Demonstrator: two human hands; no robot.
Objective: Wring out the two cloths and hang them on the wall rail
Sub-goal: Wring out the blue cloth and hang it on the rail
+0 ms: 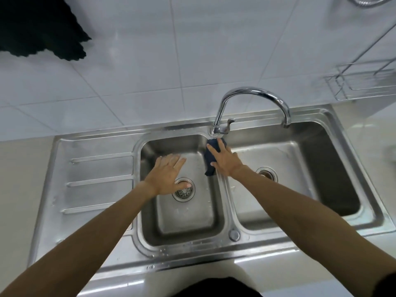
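The person leans over a steel double sink (96, 168), and the right hand (225, 160) lies flat, fingers spread, on top of a dark blue cloth (211, 155) draped over the divider between the two basins, just below the base of the curved tap (252, 103); the hand presses on it rather than closing around it. The left hand (166, 174) hovers open and empty over the left basin, fingers stretched out above the drain strainer (184, 190). A second dark cloth (42, 26) hangs against the white tiled wall (192, 50) at the upper left, well apart from the sink.
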